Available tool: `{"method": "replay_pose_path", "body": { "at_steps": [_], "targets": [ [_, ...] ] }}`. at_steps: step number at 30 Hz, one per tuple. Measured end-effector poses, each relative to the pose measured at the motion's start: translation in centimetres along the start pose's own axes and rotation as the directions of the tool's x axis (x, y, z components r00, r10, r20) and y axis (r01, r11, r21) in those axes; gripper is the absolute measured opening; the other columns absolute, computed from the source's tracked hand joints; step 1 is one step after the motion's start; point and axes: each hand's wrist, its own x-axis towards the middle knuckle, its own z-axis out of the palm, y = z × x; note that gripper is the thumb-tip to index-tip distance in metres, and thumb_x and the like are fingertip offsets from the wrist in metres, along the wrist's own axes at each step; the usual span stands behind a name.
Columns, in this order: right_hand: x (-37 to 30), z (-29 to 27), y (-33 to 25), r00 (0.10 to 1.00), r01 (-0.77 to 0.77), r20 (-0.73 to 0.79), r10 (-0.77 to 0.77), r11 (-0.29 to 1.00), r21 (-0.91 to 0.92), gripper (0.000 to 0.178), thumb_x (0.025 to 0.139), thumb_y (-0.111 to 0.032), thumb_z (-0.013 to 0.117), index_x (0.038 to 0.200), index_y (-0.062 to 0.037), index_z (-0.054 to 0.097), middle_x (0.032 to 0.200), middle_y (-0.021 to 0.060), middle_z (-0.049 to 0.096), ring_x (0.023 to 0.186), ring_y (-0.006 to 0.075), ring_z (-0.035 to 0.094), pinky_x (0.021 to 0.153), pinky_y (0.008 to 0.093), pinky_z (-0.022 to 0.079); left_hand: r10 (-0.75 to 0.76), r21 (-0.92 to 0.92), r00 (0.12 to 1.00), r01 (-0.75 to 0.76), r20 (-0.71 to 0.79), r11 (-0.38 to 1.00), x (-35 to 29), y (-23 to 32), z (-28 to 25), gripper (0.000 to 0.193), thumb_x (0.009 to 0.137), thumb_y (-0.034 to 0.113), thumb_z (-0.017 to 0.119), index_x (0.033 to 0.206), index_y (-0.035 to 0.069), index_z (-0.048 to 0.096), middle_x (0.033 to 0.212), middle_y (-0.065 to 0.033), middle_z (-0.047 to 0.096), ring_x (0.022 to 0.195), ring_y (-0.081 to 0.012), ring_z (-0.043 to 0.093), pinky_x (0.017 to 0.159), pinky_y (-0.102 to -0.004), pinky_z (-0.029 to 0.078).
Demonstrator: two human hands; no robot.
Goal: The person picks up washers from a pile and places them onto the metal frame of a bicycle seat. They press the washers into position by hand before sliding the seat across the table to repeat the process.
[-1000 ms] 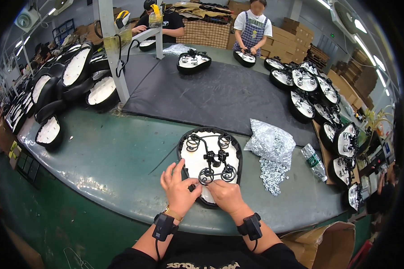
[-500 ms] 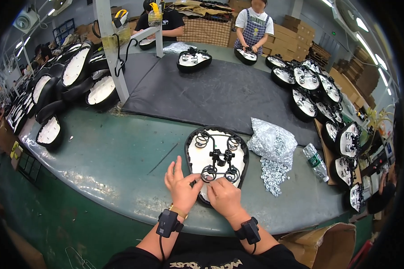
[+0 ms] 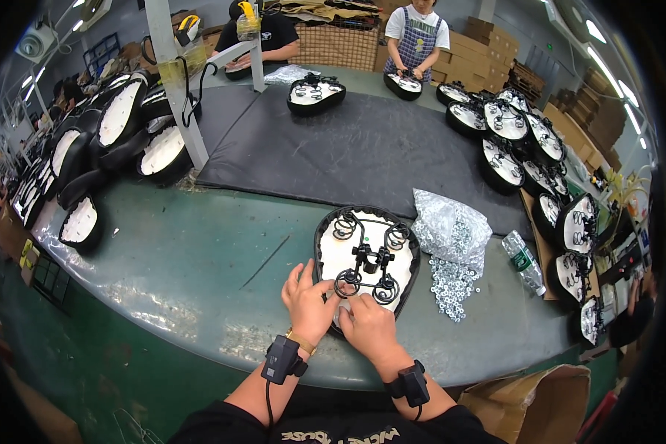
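An upturned bicycle saddle (image 3: pixel 363 255) with a white underside, black rim and black coil springs lies on the green table before me. My left hand (image 3: pixel 308 301) rests on its near left edge, fingers by the front left spring. My right hand (image 3: pixel 368 323) presses on the saddle's near end, fingers curled at the spring frame. Whether a small part sits between the fingers is hidden.
A clear bag of metal nuts (image 3: pixel 451 233) lies right of the saddle, with loose nuts (image 3: pixel 451 285) spilled and a plastic bottle (image 3: pixel 524 260) beyond. A black mat (image 3: pixel 362 148) covers the table's middle. Saddles are stacked left (image 3: pixel 118 126) and right (image 3: pixel 510 140). Two people work at the far side.
The saddle has shifted slightly right and farther from me, and both hands followed it, staying at its near end.
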Motion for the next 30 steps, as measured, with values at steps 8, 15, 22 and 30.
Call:
{"method": "replay_pose_path", "body": {
  "at_steps": [8, 15, 22, 30],
  "targets": [
    [0.4, -1.0, 0.1, 0.996, -0.076, 0.044, 0.075, 0.997, 0.025, 0.023, 0.086, -0.022, 0.072, 0.106, -0.0110, 0.075, 0.077, 0.0055, 0.067, 0.061, 0.0290, 0.068, 0.053, 0.0410, 0.055, 0.133, -0.100, 0.988, -0.141, -0.082, 0.985, -1.1, -0.5, -0.3, 0.027, 0.080, 0.020, 0.081, 0.102, 0.005, 0.078, 0.154, -0.0274, 0.044, 0.144, -0.0419, 0.038, 0.117, -0.0529, 0.032],
    [0.0, -1.0, 0.6, 0.999, -0.045, 0.027, 0.044, 0.998, 0.036, 0.031, 0.087, -0.020, 0.070, 0.116, -0.0173, 0.076, 0.071, 0.0026, 0.065, 0.059, 0.0264, 0.067, 0.052, 0.0393, 0.053, 0.164, -0.364, 0.986, -0.148, 0.014, 0.920, -3.3, 0.0, -4.5, 0.044, 0.090, 0.022, 0.077, 0.130, 0.007, 0.067, 0.162, -0.0259, 0.030, 0.138, -0.0397, 0.049, 0.108, -0.0471, 0.048],
    [0.4, -1.2, 0.0, 0.997, -0.008, 0.075, 0.007, 1.000, 0.013, 0.031, 0.086, -0.016, 0.068, 0.115, -0.0163, 0.077, 0.070, 0.0028, 0.065, 0.059, 0.0255, 0.067, 0.051, 0.0389, 0.054, 0.493, 0.267, 0.862, -0.506, 0.118, 0.820, -2.6, 0.3, -6.1, 0.048, 0.087, 0.032, 0.077, 0.130, 0.013, 0.070, 0.155, -0.0187, 0.045, 0.132, -0.0357, 0.052, 0.109, -0.0522, 0.043],
    [0.1, -0.4, 0.2, 0.999, -0.021, 0.030, 0.022, 0.999, -0.027, 0.028, 0.085, -0.016, 0.069, 0.112, -0.0165, 0.077, 0.072, 0.0035, 0.067, 0.060, 0.0265, 0.067, 0.052, 0.0397, 0.054, 0.496, 0.308, 0.858, -0.511, 0.133, 0.802, -2.5, 1.7, -6.2, 0.046, 0.085, 0.034, 0.074, 0.124, 0.009, 0.070, 0.138, -0.0140, 0.058, 0.129, -0.0311, 0.054, 0.111, -0.0553, 0.038]
  ]
}}
